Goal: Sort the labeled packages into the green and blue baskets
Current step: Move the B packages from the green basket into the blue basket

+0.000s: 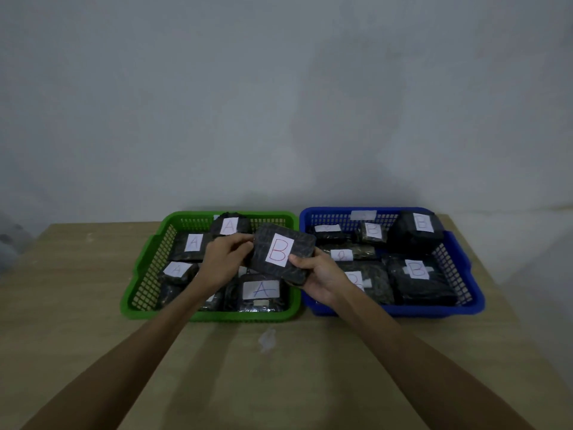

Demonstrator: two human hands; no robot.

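A dark package with a white label marked B (280,256) is held up in the air over the right side of the green basket (139,274). My left hand (224,259) grips its left edge and my right hand (319,274) holds its lower right corner, thumb on top. The green basket holds several dark packages labelled A (262,290). The blue basket (465,274) to the right holds several dark packages labelled B (417,270).
Both baskets stand side by side at the back of a wooden table (93,336), close to a plain wall. A small pale scrap (267,338) lies on the table in front of the baskets. The table's left and right edges are in view.
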